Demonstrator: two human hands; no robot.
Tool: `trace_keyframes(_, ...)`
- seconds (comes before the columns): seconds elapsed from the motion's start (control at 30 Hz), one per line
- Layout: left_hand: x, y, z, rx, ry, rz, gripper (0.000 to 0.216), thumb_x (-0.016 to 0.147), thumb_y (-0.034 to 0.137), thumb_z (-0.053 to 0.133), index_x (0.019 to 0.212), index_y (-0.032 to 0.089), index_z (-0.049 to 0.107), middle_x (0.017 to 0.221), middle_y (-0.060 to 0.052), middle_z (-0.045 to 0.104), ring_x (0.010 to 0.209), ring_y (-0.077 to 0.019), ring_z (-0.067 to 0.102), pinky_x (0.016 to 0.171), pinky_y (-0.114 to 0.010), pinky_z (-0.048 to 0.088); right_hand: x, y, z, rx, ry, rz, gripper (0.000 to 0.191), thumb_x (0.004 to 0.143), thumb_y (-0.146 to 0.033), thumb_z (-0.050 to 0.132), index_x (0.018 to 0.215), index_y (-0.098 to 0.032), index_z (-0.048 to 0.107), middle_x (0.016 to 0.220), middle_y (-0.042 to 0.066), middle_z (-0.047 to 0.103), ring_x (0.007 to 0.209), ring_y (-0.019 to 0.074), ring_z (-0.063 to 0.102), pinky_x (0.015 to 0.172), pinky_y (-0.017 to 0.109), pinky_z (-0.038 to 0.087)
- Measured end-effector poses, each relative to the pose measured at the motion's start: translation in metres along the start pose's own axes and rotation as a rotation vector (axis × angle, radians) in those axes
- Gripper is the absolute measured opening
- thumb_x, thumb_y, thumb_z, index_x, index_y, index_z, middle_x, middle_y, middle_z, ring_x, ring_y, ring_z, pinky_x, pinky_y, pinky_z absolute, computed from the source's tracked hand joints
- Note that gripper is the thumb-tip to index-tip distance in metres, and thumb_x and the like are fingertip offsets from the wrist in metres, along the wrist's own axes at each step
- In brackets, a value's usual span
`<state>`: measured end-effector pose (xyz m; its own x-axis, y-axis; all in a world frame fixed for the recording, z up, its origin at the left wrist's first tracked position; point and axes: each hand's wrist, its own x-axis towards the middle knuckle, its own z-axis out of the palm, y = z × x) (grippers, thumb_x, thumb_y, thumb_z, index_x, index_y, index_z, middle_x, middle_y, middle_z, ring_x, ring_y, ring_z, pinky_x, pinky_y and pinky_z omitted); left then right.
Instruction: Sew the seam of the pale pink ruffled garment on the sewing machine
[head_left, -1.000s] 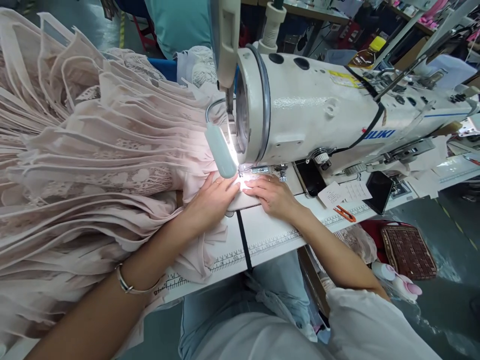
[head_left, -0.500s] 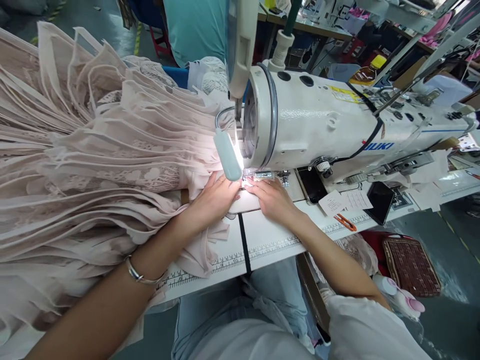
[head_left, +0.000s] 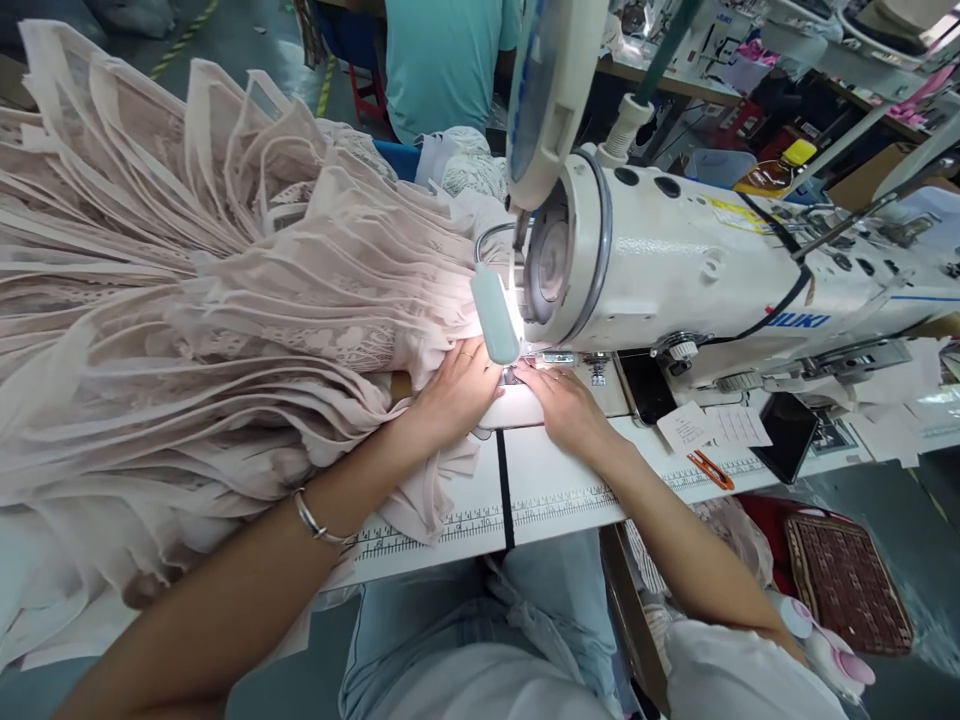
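Observation:
My left hand [head_left: 461,393] lies beside the needle area of a white sewing machine [head_left: 660,255], its fingers bent down on the edge of pale pink fabric [head_left: 352,270]. Its fingertips are partly covered by a small pale green lamp [head_left: 495,318] that shines on the spot. Close to the presser foot, my right hand [head_left: 564,405] has its fingers bent and pressed together; whatever lies under the fingertips is hidden. The fabric, in many ruffled layers with lace, is heaped over the left side and hangs past the table's front edge.
A measuring scale runs along the white table [head_left: 555,508], crossed by a black strap [head_left: 505,490]. To the right lie a dark phone [head_left: 646,388], paper slips [head_left: 686,428], orange thread snips [head_left: 710,468] and a black flat object [head_left: 786,436]. A person in teal [head_left: 442,70] sits beyond.
The view has shifted, so the machine and table appear further right. Both hands stay by the presser foot, with the left fingers slightly more visible beside the lamp.

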<state>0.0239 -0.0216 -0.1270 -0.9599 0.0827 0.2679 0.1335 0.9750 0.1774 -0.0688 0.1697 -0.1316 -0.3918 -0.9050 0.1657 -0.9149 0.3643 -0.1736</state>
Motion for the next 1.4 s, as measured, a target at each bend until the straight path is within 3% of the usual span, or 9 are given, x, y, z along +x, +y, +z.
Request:
trace_keyframes(0.17, -0.003, 0.009, -0.006, 0.169, 0.002, 0.044, 0.024, 0.097, 0.009, 0.042, 0.092, 0.013, 0.065, 0.093, -0.012, 0.066, 0.099, -0.027, 0.059, 0.088, -0.041, 0.044, 0.001, 0.002, 0.001, 0.013, 0.014, 0.03, 0.053, 0.089, 0.0, 0.032, 0.133, -0.013, 0.058, 0.128, 0.015, 0.067, 0.12, 0.0275, 0.06, 0.104, 0.047, 0.048)
trace_keyframes(0.37, -0.006, 0.028, -0.008, 0.267, -0.025, 0.058, 0.037, 0.093, -0.001, 0.034, 0.083, 0.01, 0.068, 0.08, -0.013, 0.065, 0.079, -0.0256, 0.06, 0.075, -0.041, 0.042, 0.012, 0.009, 0.007, -0.126, -0.033, 0.185, 0.045, 0.088, -0.011, 0.042, 0.129, -0.013, 0.059, 0.087, 0.014, 0.07, 0.08, 0.029, 0.063, 0.076, 0.041, 0.05)
trace_keyframes(0.47, -0.004, 0.028, -0.004, 0.258, -0.017, 0.003, 0.038, 0.095, 0.001, 0.031, 0.101, 0.005, 0.068, 0.087, -0.015, 0.069, 0.088, -0.0272, 0.064, 0.086, -0.044, 0.044, 0.016, 0.008, 0.003, -0.19, -0.103, 0.252, 0.04, 0.087, -0.01, 0.04, 0.119, -0.013, 0.063, 0.074, 0.009, 0.066, 0.072, 0.0263, 0.058, 0.077, 0.039, 0.047)
trace_keyframes(0.53, 0.0, 0.022, -0.001, 0.169, -0.013, -0.049, 0.033, 0.097, 0.008, 0.036, 0.117, 0.004, 0.062, 0.1, -0.016, 0.071, 0.104, -0.028, 0.064, 0.097, -0.043, 0.044, 0.016, 0.005, -0.002, -0.188, -0.146, 0.27, 0.038, 0.084, -0.006, 0.038, 0.109, -0.015, 0.065, 0.077, 0.009, 0.067, 0.077, 0.0262, 0.059, 0.082, 0.039, 0.045)
trace_keyframes(0.63, 0.006, 0.009, 0.001, -0.026, -0.038, -0.109, 0.03, 0.098, 0.021, 0.046, 0.123, 0.01, 0.058, 0.119, -0.014, 0.069, 0.121, -0.0271, 0.059, 0.107, -0.04, 0.041, 0.016, 0.0, -0.01, -0.135, -0.183, 0.246, 0.037, 0.081, -0.001, 0.036, 0.096, -0.019, 0.065, 0.092, 0.008, 0.071, 0.086, 0.0253, 0.06, 0.084, 0.037, 0.043)
trace_keyframes(0.8, 0.009, 0.0, -0.003, -0.111, -0.083, -0.116, 0.035, 0.096, 0.025, 0.046, 0.127, 0.01, 0.054, 0.134, -0.017, 0.062, 0.132, -0.0288, 0.051, 0.113, -0.042, 0.039, 0.014, -0.008, -0.016, -0.184, -0.194, 0.229, 0.044, 0.084, -0.001, 0.035, 0.108, -0.017, 0.067, 0.102, 0.011, 0.072, 0.096, 0.0283, 0.061, 0.088, 0.04, 0.045)
trace_keyframes(0.97, 0.008, 0.003, -0.005, -0.11, -0.097, -0.123, 0.028, 0.095, 0.023, 0.046, 0.119, 0.011, 0.056, 0.13, -0.017, 0.063, 0.131, -0.0303, 0.052, 0.11, -0.042, 0.043, 0.008, -0.005, -0.009, -0.155, -0.132, 0.185, 0.057, 0.086, 0.0, 0.037, 0.134, -0.019, 0.062, 0.127, 0.011, 0.068, 0.108, 0.0274, 0.062, 0.092, 0.04, 0.048)
trace_keyframes(1.2, 0.009, 0.003, -0.006, -0.114, -0.098, -0.121, 0.025, 0.096, 0.021, 0.043, 0.115, 0.012, 0.057, 0.124, -0.017, 0.064, 0.126, -0.0309, 0.054, 0.105, -0.043, 0.046, 0.002, 0.004, -0.003, -0.075, -0.068, 0.146, 0.061, 0.085, 0.001, 0.038, 0.135, -0.023, 0.064, 0.134, 0.005, 0.067, 0.116, 0.0233, 0.063, 0.095, 0.037, 0.052)
trace_keyframes(1.4, 0.009, 0.005, -0.007, -0.114, -0.08, -0.136, 0.024, 0.094, 0.021, 0.045, 0.114, 0.014, 0.058, 0.121, -0.016, 0.064, 0.124, -0.0313, 0.055, 0.103, -0.044, 0.047, 0.002, -0.001, -0.009, -0.107, -0.113, 0.159, 0.053, 0.093, -0.008, 0.039, 0.138, -0.021, 0.062, 0.139, 0.007, 0.063, 0.121, 0.0281, 0.06, 0.102, 0.044, 0.049)
